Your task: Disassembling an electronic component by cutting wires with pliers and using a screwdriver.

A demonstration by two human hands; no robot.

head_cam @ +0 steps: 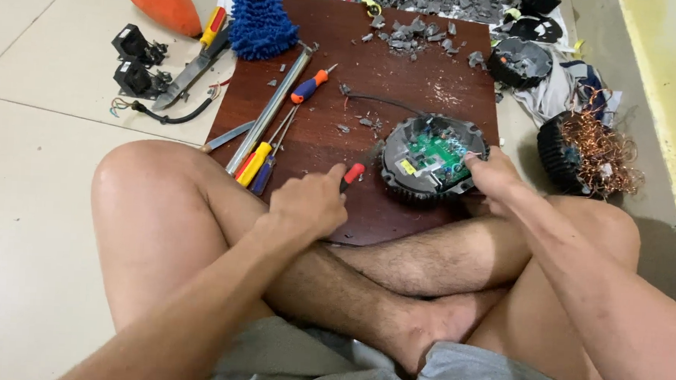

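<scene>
I sit cross-legged behind a dark brown board [406, 70] on the floor. A round black housing with a green circuit board [432, 158] inside lies at the board's near right. My right hand [491, 175] grips its right rim. My left hand [308, 204] is closed around a tool with a red and black handle [352, 174], whose tip points at the housing's left edge.
Several screwdrivers [258, 163], a metal bar [273, 106] and an orange-handled screwdriver [313, 84] lie at the board's left. Grey debris [408, 33] and a blue mitt [260, 20] sit at the far end. A copper-wound part [587, 149] lies to the right, black parts [136, 64] to the left.
</scene>
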